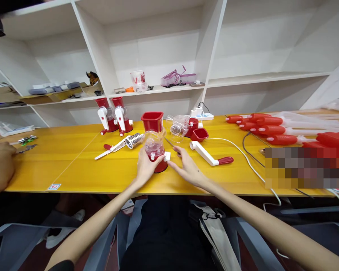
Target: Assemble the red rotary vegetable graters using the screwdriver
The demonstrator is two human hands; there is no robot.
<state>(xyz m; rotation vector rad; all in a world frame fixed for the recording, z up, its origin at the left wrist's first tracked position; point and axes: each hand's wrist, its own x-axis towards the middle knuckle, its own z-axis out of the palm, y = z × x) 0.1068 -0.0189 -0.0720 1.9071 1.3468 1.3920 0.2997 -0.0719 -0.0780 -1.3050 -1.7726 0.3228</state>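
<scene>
A rotary drum grater with a red hopper (152,122), a clear body (153,141) and a red base stands upright in front of me. My left hand (147,167) is closed around its lower left side, the thumb reaching the white knob (167,156) on the base. My right hand (188,168) is at the right of the knob, thumb tip close to it. Between its fingers runs a thin dark rod-like tool (170,142); its exact kind is unclear. A white crank handle with a red grip (225,160) lies to the right, and a metal grating drum (133,140) to the left.
Two grinders (121,116) stand at the back left. Behind the right hand are a clear housing (179,126) and a red hopper (199,134). A white cable (237,145) crosses the table near several red-handled items (274,130). Another person's hand (1,165) rests far left.
</scene>
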